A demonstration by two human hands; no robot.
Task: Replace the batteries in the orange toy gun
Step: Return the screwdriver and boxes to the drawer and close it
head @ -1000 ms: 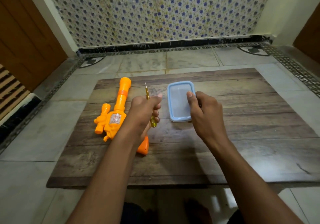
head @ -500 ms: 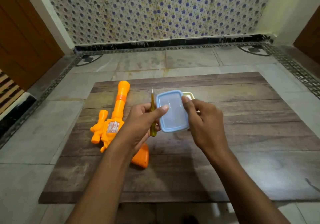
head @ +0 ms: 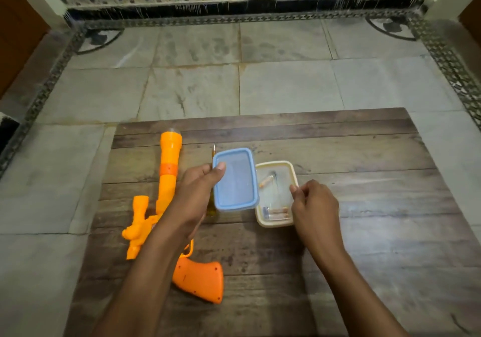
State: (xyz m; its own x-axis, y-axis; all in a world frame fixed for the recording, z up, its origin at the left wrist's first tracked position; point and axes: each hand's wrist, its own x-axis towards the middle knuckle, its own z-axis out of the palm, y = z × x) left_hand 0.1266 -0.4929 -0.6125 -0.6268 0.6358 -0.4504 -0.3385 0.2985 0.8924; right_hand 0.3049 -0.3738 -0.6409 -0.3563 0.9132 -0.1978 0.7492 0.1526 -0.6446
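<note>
Our left grip (head: 197, 193) holds the blue lid (head: 235, 180), thumb on top, with the yellow screwdriver (head: 212, 210) tucked behind it. Our right grip (head: 315, 206) curls at the right rim of the cream box (head: 276, 163), and we can't tell if it pinches. Batteries (head: 277, 213) lie inside. The orange toy gun (head: 169, 159) lies flat near the worktop's (head: 377, 206) left edge, barrel pointing away. Bare wood stretches right of the box to the right edge.

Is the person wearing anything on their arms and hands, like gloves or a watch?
No. The left arm and right arm are bare as far as the picture shows, with no sleeves in sight. The left hand and right hand have no gloves, and I see no rings, watch or bracelets.
</note>
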